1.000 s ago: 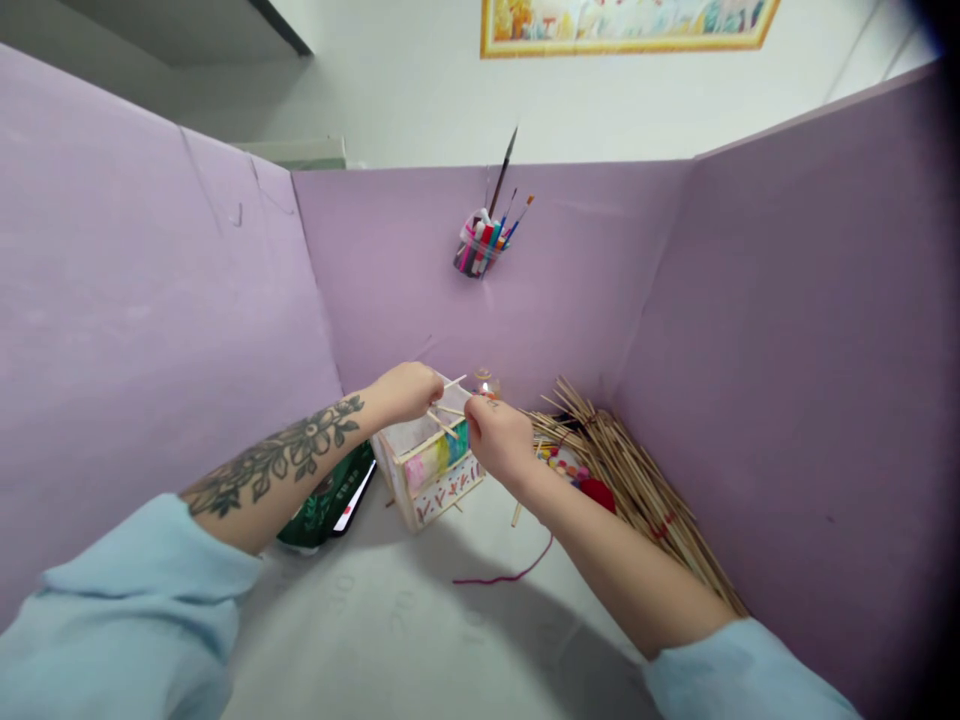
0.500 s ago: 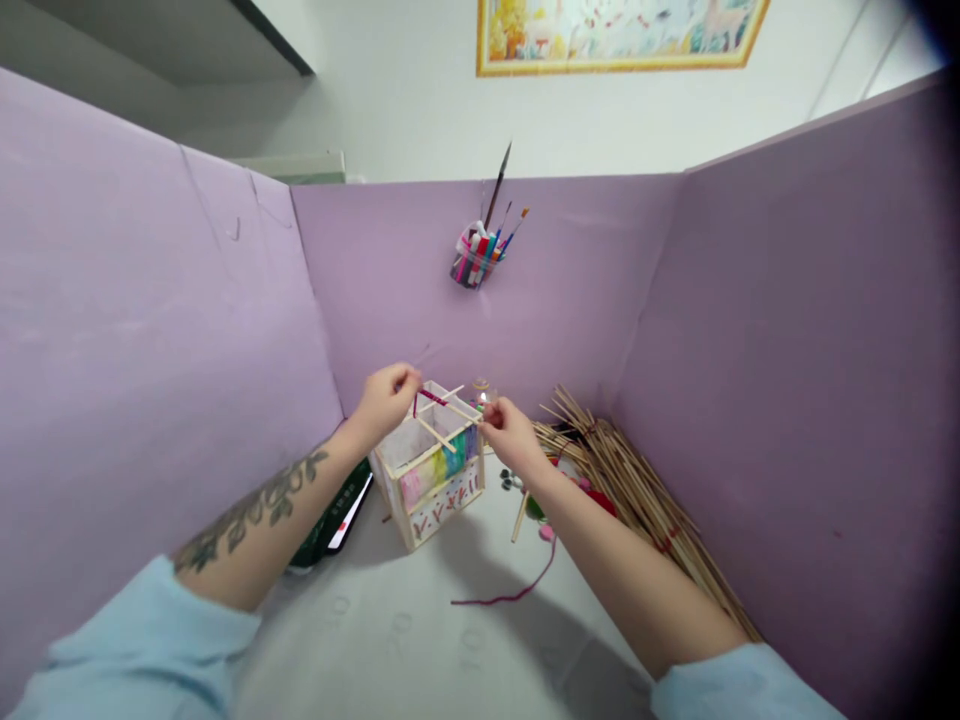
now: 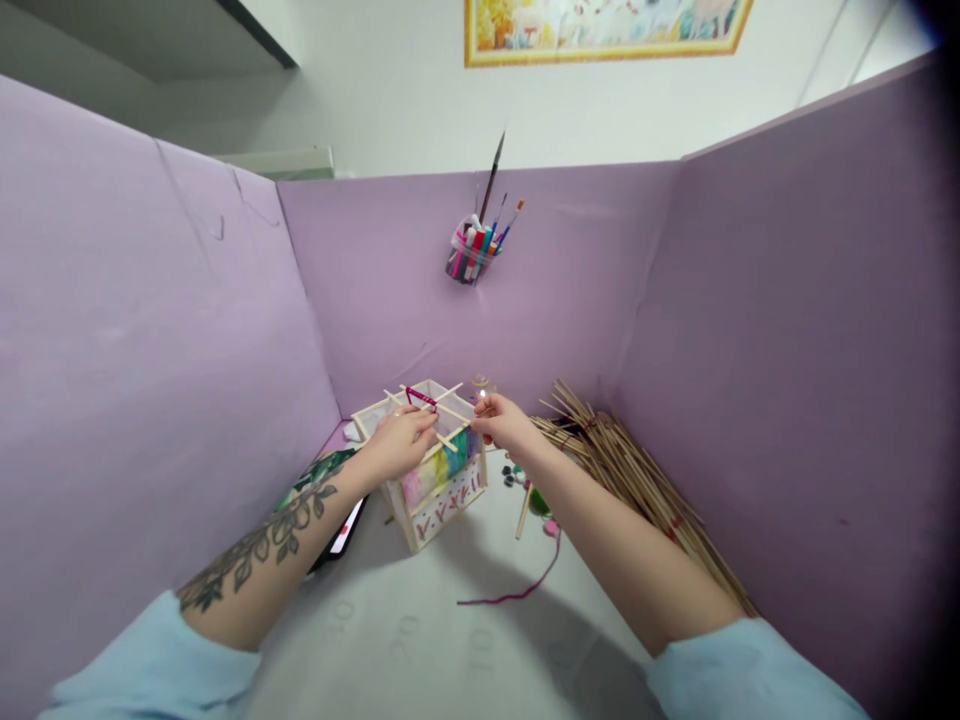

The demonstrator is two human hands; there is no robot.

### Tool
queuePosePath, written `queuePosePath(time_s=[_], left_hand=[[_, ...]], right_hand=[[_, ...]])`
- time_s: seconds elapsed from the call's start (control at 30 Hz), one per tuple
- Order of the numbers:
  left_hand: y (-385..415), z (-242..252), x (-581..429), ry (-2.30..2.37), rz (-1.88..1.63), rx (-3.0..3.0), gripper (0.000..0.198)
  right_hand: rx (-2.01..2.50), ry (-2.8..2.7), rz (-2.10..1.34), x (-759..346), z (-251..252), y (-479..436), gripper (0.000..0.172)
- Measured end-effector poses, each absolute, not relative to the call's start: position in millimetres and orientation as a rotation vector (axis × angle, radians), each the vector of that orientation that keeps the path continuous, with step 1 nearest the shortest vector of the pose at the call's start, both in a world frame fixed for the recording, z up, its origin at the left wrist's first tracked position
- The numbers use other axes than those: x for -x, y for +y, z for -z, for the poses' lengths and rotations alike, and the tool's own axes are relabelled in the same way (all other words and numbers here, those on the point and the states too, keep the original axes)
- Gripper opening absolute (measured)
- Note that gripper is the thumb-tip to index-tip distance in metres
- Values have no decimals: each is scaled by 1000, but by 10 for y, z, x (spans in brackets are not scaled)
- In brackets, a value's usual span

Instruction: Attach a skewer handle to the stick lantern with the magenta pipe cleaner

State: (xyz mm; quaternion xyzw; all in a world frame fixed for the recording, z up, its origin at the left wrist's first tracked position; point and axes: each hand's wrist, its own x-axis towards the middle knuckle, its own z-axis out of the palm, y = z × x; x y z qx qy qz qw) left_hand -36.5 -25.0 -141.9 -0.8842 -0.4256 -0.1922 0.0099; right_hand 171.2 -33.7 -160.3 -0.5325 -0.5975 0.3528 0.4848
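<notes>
Above the painted box [image 3: 450,497], a small frame of crossed wooden sticks [image 3: 453,411] is held in the air or resting on its top; I cannot tell which. Dark red yarn [image 3: 421,397] is wound along part of one stick. My right hand [image 3: 501,421] pinches the right end of the stick frame between thumb and fingers. At the near left side of the sticks, my left hand [image 3: 403,440] has its fingers bent together by the yarn, apparently pinching it. Its fingertips are partly hidden. The box has rainbow colouring above and red marks below on its front.
Bundled thin sticks [image 3: 645,475] lie along the right purple wall. A loose red yarn strand [image 3: 510,597] curves across the table. A phone [image 3: 349,530] lies under my left forearm. On the back wall hangs a cup of markers and brushes [image 3: 471,250].
My left hand has come down and toward me from the far left of the sticks, bringing the yarn round to the near side. My right hand keeps its pinch, barely moved.
</notes>
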Motion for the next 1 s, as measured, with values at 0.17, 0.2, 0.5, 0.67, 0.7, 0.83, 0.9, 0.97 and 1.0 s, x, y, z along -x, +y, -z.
queuePosePath(time_s=[0.17, 0.2, 0.5, 0.67, 0.7, 0.83, 0.9, 0.97, 1.0], left_hand=[[-272, 1430, 397, -1306, 662, 2769, 27], [-276, 1428, 399, -1308, 667, 2770, 26], [-309, 1464, 441, -1319, 704, 2806, 27], [-316, 1464, 476, -1378, 733, 2845, 38], [-325, 1447, 478, -1400, 739, 2850, 40], [-394, 1348, 463, -1491, 747, 2867, 45], [-434, 1303, 451, -1518, 742, 2878, 46], [-457, 1275, 444, -1531, 738, 2890, 46], [-459, 1266, 443, -1535, 738, 2897, 47]], right_hand=[[1336, -1546, -601, -1691, 1669, -343, 15], [1341, -1571, -538, -1675, 1669, -366, 14], [1466, -1728, -140, -1561, 1539, -643, 11], [1515, -1768, -10, -1566, 1546, -652, 11], [1523, -1775, 13, -1567, 1551, -655, 12], [1554, -1802, 98, -1558, 1574, -678, 13], [1563, -1815, 138, -1552, 1585, -688, 14], [1564, -1831, 169, -1548, 1595, -690, 16], [1561, -1841, 180, -1548, 1600, -690, 17]])
